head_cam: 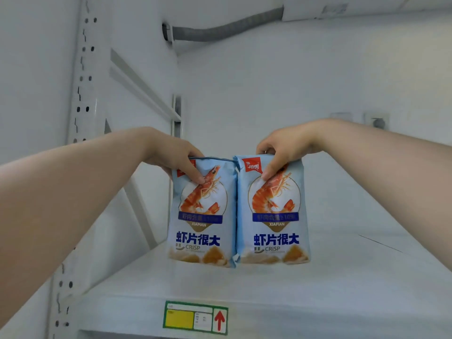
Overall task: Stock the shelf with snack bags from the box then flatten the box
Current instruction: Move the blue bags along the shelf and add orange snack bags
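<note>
At frame centre I have my left hand [179, 159] and right hand [281, 152] each pinching a snack bag's top, left bag [201, 216] and right bag [274, 214], holding them upright, touching, on the shelf [342, 285], presumably to face labels outward.

Bright, even, diffuse light; source not seen. White surfaces washed toward cool blue-grey. Faint soft shadow cast beneath snack bags [203, 216] onto shelf [342, 277]. Upright post [83, 94] bowed by wide-angle distortion at left edge. Fine print on shelf label [195, 318] smeared; overall focus slightly soft.
</note>
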